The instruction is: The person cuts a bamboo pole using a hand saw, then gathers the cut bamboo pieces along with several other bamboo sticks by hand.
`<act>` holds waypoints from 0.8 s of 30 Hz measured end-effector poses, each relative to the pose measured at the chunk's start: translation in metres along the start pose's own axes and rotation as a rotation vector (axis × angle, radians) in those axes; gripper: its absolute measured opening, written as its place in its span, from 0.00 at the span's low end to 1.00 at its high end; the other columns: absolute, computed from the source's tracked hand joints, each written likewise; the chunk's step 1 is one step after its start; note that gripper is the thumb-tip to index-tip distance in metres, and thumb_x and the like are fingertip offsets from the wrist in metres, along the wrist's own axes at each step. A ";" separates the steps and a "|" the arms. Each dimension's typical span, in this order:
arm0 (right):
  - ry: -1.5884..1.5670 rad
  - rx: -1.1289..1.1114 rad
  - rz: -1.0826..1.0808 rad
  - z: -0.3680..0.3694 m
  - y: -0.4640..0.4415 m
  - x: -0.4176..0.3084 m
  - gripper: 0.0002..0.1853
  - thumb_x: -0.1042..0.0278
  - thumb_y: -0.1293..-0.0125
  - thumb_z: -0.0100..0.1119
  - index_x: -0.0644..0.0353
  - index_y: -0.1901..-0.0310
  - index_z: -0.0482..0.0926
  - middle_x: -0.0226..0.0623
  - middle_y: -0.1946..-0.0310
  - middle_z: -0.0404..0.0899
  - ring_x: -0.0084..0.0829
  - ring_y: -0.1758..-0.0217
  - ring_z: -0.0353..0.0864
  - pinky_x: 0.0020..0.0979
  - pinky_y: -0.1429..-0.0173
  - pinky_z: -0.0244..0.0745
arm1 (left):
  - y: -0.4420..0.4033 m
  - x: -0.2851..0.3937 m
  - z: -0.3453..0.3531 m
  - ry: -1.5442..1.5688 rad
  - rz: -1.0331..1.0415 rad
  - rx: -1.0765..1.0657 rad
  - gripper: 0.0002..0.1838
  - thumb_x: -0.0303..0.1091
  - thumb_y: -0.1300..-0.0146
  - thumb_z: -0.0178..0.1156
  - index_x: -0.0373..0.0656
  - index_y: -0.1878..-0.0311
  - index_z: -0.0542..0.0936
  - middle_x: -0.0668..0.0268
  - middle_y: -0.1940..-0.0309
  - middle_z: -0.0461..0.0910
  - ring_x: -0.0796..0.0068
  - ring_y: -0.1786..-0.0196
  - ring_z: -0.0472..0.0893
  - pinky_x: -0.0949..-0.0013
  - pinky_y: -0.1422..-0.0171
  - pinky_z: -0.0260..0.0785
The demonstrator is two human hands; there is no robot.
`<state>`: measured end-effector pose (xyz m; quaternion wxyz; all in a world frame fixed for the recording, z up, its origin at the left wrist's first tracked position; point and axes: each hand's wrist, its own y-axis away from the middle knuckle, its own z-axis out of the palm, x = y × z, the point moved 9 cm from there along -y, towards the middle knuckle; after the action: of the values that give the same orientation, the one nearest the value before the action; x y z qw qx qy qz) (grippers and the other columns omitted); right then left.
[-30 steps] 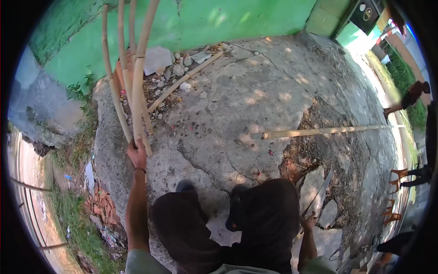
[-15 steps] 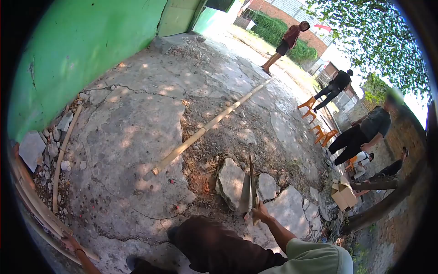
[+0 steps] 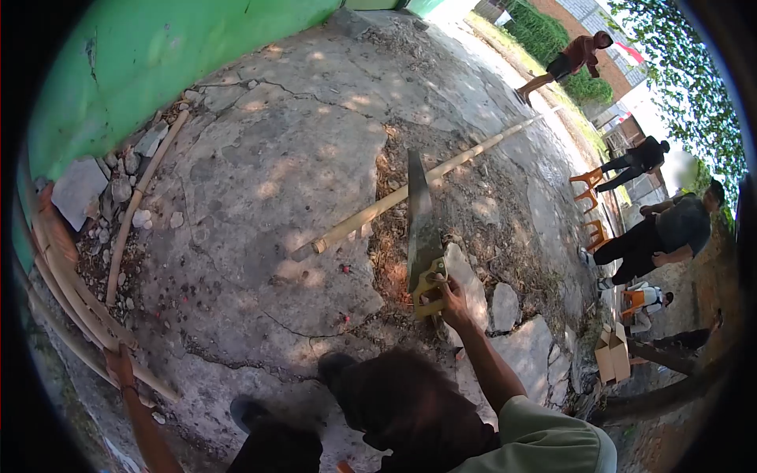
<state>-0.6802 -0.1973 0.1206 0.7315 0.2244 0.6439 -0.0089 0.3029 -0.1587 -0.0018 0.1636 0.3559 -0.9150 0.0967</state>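
Note:
My right hand [image 3: 453, 303] is closed round the yellowish handle of a hand saw [image 3: 421, 225]. The saw's wide blade points away from me, its flat face showing, and its upper part overlaps the view of a long bamboo pole [image 3: 394, 197] on the ground. At the lower left my left hand [image 3: 121, 367] is closed on one of several bamboo poles [image 3: 75, 303] lying together. Part of its grip is hidden by the back of the hand. Both my legs, in dark trousers, show at the bottom.
Broken concrete slabs [image 3: 505, 307] lie right of the saw. A green wall [image 3: 181, 47] rises at the left, with rubble and a shorter pole [image 3: 146, 197] along its foot. Several people, orange stools [image 3: 597, 235] and a cardboard box [image 3: 612, 355] are at the right.
The saw has turned from edge-on to showing its flat blade and sits higher in view. My left hand still rests on the bamboo. The whole view has shifted, moving the scene rightward.

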 end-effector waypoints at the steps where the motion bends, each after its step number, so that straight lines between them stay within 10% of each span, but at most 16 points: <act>1: 0.114 -0.004 0.069 0.009 -0.019 0.013 0.27 0.45 0.29 0.62 0.62 0.44 0.75 0.38 0.63 0.82 0.29 0.62 0.84 0.36 0.61 0.83 | 0.000 -0.004 -0.004 -0.017 -0.023 -0.009 0.37 0.49 0.30 0.59 0.29 0.29 0.63 0.42 0.46 0.78 0.49 0.47 0.81 0.50 0.46 0.73; 10: 0.393 -0.043 0.083 0.072 -0.142 0.053 0.20 0.47 0.23 0.52 0.59 0.58 0.79 0.28 0.71 0.80 0.20 0.72 0.80 0.24 0.71 0.76 | -0.012 0.044 -0.090 0.128 0.015 -0.012 0.39 0.51 0.32 0.64 0.34 0.29 0.62 0.52 0.56 0.75 0.65 0.56 0.77 0.59 0.54 0.72; 14: 0.662 -0.235 0.156 0.068 -0.142 0.028 0.32 0.53 0.22 0.52 0.60 0.25 0.58 0.40 0.41 0.76 0.33 0.43 0.80 0.31 0.48 0.77 | -0.004 0.127 -0.158 0.200 0.082 0.376 0.29 0.33 0.35 0.66 0.36 0.38 0.62 0.56 0.56 0.68 0.62 0.61 0.72 0.56 0.56 0.67; 16: 1.012 -0.258 0.225 0.075 -0.130 0.003 0.30 0.68 0.25 0.50 0.61 0.25 0.55 0.50 0.38 0.73 0.36 0.43 0.79 0.35 0.45 0.79 | -0.001 0.183 -0.196 0.266 0.130 0.336 0.13 0.25 0.36 0.61 0.36 0.53 0.68 0.55 0.63 0.70 0.58 0.60 0.74 0.56 0.54 0.67; 19: 0.283 -0.578 0.025 0.065 -0.124 -0.004 0.31 0.71 0.30 0.53 0.64 0.27 0.59 0.46 0.46 0.79 0.33 0.50 0.81 0.33 0.47 0.78 | 0.003 0.231 -0.253 0.184 0.216 0.201 0.11 0.26 0.39 0.63 0.38 0.57 0.72 0.56 0.64 0.74 0.54 0.58 0.76 0.56 0.51 0.69; 20: 1.124 -0.535 -0.051 0.119 -0.093 -0.063 0.30 0.69 0.30 0.55 0.62 0.28 0.61 0.45 0.48 0.81 0.34 0.52 0.81 0.34 0.47 0.78 | 0.006 0.237 -0.269 0.180 0.209 0.099 0.12 0.28 0.39 0.64 0.38 0.56 0.72 0.56 0.64 0.74 0.53 0.58 0.76 0.55 0.51 0.69; 24: 1.086 -0.752 -0.067 0.286 -0.053 -0.148 0.28 0.65 0.29 0.59 0.58 0.30 0.65 0.41 0.55 0.82 0.32 0.52 0.81 0.36 0.48 0.77 | 0.016 0.231 -0.379 0.209 0.189 0.089 0.14 0.31 0.39 0.66 0.38 0.55 0.73 0.57 0.63 0.76 0.54 0.55 0.77 0.55 0.49 0.70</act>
<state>-0.4530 -0.3834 0.2634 0.3305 -0.0937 0.8871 0.3084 0.2197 -0.1786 0.4341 0.2324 0.2628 -0.9172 0.1889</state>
